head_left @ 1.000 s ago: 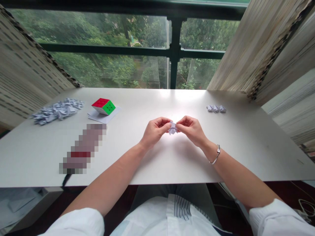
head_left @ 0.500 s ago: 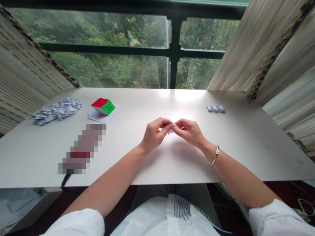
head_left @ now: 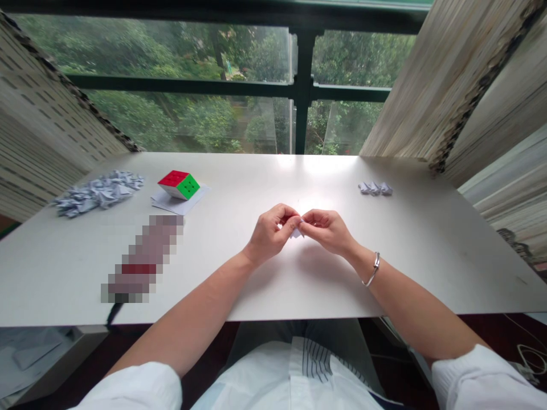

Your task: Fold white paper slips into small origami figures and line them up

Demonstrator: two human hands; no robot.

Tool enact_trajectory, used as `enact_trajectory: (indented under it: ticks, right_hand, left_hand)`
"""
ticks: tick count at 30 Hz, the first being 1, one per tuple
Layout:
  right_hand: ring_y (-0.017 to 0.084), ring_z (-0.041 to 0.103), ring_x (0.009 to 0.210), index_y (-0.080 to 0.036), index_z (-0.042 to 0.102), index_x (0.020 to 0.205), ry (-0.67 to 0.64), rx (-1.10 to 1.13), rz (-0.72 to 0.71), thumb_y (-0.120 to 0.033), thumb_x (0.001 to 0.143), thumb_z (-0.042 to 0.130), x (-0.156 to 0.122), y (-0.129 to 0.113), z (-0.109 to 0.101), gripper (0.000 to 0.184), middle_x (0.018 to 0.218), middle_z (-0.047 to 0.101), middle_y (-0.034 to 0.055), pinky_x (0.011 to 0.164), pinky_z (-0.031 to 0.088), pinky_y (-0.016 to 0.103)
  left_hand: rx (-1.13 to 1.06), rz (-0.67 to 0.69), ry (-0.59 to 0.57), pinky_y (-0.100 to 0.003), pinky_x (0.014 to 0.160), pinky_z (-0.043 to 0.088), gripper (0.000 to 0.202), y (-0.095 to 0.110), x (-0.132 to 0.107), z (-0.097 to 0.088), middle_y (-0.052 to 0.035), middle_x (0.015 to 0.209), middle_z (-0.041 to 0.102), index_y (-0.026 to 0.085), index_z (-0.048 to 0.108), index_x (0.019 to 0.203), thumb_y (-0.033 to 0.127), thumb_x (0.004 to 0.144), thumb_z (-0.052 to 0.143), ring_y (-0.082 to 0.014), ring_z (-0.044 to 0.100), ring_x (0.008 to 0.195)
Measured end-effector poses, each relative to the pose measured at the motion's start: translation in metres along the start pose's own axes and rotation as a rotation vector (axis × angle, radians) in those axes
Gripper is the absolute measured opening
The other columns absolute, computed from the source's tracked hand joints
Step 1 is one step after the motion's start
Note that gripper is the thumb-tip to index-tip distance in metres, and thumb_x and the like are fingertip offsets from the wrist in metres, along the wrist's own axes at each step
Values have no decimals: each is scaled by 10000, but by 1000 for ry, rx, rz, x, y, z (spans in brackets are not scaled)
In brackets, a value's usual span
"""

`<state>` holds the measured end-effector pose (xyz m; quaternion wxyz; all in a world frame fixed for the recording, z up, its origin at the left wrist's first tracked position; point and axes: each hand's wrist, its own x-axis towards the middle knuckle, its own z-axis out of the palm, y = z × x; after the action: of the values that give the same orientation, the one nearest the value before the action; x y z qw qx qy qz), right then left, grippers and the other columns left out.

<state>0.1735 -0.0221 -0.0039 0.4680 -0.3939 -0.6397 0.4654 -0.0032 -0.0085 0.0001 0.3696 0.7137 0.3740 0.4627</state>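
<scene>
A small piece of folded white paper point(head_left: 296, 233) is pinched between my left hand point(head_left: 270, 234) and my right hand point(head_left: 327, 231), mostly hidden by my fingers. Both hands hang just above the middle of the white table point(head_left: 325, 279). A silver bangle point(head_left: 374, 269) circles my right wrist. Off to the right, a short row of folded paper pieces point(head_left: 375, 188) lies nearest that hand. Far to the left sits a large heap of similar folded pieces point(head_left: 98, 193).
A Rubik's cube point(head_left: 178, 185) rests on white paper sheets point(head_left: 179, 202) at the back left. A pixelated long object point(head_left: 145, 256) lies on the table's left. Blinds and a window point(head_left: 192, 62) bound the far side.
My hands have drawn closer together around the folded paper, which now shows less between my fingers. The objects on the table have not moved.
</scene>
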Motion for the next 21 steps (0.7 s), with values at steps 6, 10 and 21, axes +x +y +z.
enact_trajectory:
  ticks: [6,10,21]
  right_hand:
    - [132,588,625,-164,721,789,-50,100,85,-541,743,749,3,-3,-4,381,686,676,32,610,512,286]
    - [129,601,635,-163,718,799,-1,118,108,-558,753,737,4,0,-3,398,700,683,36,619,532,280]
    - [143,649,678,-167,705,842,91,127,140,-572,751,727,5,-1,-4,416,725,693,37,614,563,275]
  left_hand:
    - [-160,-91,-3,-261,581,455,235,-4,1,0,-37,709,662,159,659,830,394,845,671,-145,595,635]
    - [-308,-170,-41,-258,598,482,271,-5,4,0,-46,755,685,141,707,880,406,824,700,-137,603,654]
    - [-423,-261,85,-269,587,509,285,-10,9,-1,-53,785,722,139,726,908,362,738,778,-137,620,633]
